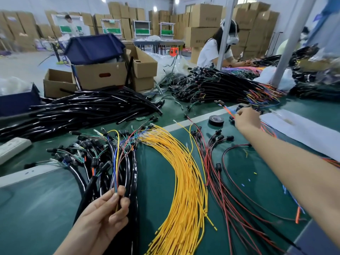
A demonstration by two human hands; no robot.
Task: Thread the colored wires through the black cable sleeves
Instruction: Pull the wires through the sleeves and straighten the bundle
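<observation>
Left hand [103,216], right hand [246,119] each pinch colored wires [115,173].

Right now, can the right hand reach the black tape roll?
Probably yes: the right hand is just beside the tape roll, only small black connectors between, though its fingers pinch orange wires.

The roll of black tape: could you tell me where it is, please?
In the head view, the roll of black tape lies on the green bench, right of centre, just left of the right hand and beyond the yellow wires.
</observation>
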